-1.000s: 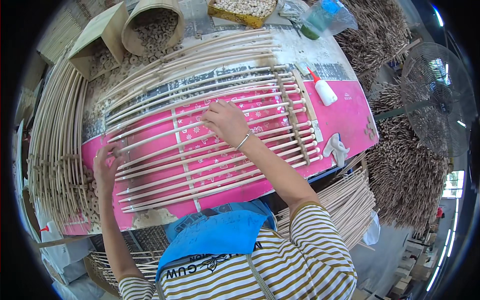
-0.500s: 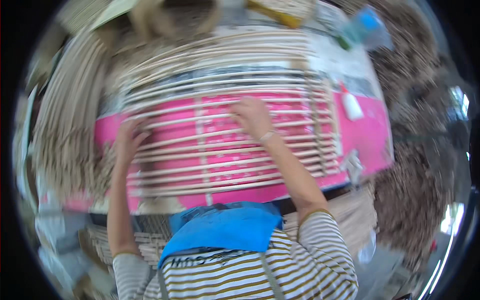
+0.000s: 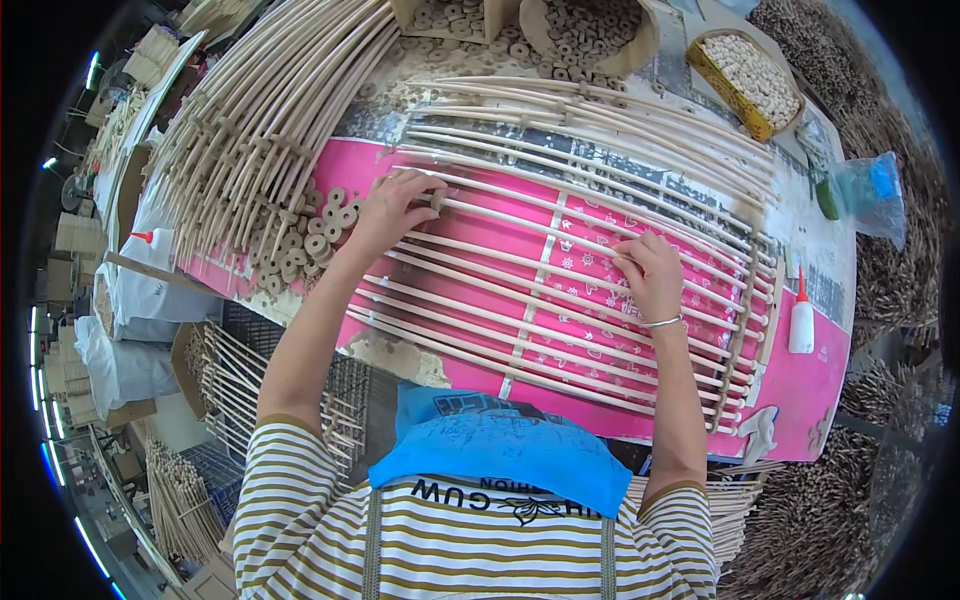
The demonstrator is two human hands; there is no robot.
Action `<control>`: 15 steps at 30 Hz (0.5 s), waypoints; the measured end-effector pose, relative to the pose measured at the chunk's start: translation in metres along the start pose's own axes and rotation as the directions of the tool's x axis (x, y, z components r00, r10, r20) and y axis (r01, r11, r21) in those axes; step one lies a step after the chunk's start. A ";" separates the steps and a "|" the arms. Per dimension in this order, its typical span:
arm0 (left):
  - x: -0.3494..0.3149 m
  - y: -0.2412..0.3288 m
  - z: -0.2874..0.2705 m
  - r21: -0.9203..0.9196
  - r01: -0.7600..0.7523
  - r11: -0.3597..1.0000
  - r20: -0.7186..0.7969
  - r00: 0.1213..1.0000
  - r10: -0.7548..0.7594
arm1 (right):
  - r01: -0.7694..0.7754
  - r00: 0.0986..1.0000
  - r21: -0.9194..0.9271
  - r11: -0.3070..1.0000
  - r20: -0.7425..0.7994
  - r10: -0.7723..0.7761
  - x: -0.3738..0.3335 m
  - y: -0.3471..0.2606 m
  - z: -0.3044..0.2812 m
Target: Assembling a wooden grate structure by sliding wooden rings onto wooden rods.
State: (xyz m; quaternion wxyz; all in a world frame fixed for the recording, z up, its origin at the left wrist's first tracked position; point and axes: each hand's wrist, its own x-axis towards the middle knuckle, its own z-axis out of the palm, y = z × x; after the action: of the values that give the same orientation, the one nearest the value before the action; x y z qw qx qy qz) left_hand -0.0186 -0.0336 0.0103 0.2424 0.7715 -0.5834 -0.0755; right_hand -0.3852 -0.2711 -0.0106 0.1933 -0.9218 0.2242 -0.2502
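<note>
On the pink mat [image 3: 345, 165] at the bench's centre, I view one pale rod [image 3: 520, 223] among a row of similar rods. Its long axis runs from upper left to lower right, slanting toward the wearer at the right.

The left hand [image 3: 400, 208] is at the rod's left tip, thumb and fingers nearly closed on a brown ring [image 3: 438, 200]. The ring sits in line with that tip; I cannot tell whether it is already threaded.

The right hand [image 3: 650, 275] is farther along the rod, its thumb and forefinger drawn together in what I judge a light pinch on the shaft. Thus the left hand is nearer the tip. A heap of loose rings [image 3: 320, 238] lies just beside the left forearm, toward the wearer's left.
</note>
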 end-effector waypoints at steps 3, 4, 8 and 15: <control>0.006 0.000 -0.002 0.020 -0.013 1.000 -0.002 1.000 0.013 | -0.010 1.000 -0.023 1.000 -0.006 0.010 0.000 0.002 -0.003; 0.006 -0.004 -0.004 0.044 -0.014 0.999 0.003 1.000 0.014 | 0.006 1.000 -0.026 1.000 -0.018 -0.006 0.001 0.003 -0.003; 0.005 -0.016 -0.011 0.087 -0.050 0.995 0.009 0.999 0.050 | 0.022 0.999 -0.005 1.000 -0.028 -0.022 0.000 0.004 -0.004; 0.006 -0.016 -0.005 0.096 -0.033 0.995 -0.023 0.999 0.035 | 0.022 0.999 -0.034 0.999 -0.024 -0.023 0.002 0.003 -0.003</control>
State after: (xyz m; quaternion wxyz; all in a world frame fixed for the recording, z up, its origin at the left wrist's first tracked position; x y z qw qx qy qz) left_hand -0.0009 -0.0344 0.0080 0.2135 0.7731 -0.5964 -0.0338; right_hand -0.3861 -0.2753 -0.0088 0.1719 -0.9243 0.2206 -0.2598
